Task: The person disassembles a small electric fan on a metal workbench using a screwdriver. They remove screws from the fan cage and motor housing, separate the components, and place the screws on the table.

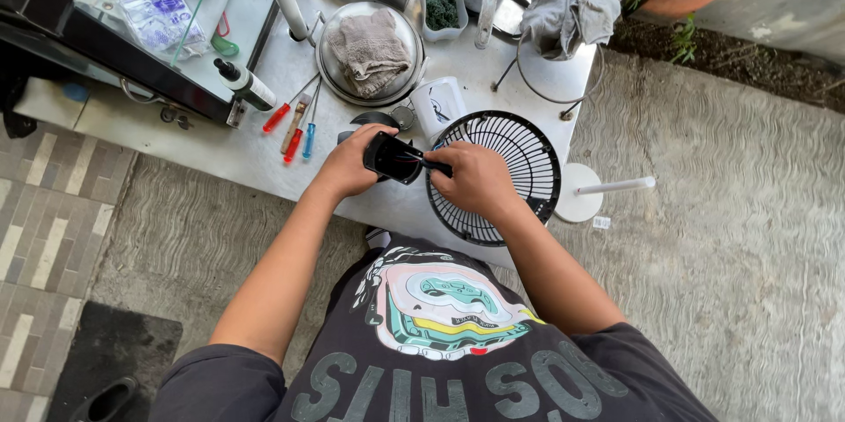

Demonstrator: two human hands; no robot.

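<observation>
Black plastic housing (393,158) sits clamped in the left hand (350,164) above the metal surface (264,158), while the right hand (475,177), fingers closed, grips its right end beside the fan grille (519,158).

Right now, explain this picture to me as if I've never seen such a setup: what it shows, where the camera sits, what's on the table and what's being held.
There is one picture, taken by a camera worn on a person's head, looking down at their own arms. No machine is involved. The left hand holds a small black part; the right hand presses a dark tool against it, though the tool is mostly hidden. They work over a metal table. On it lie a black fan grille, screwdrivers with red and blue handles, and a round metal tray holding a grey cloth.
</observation>
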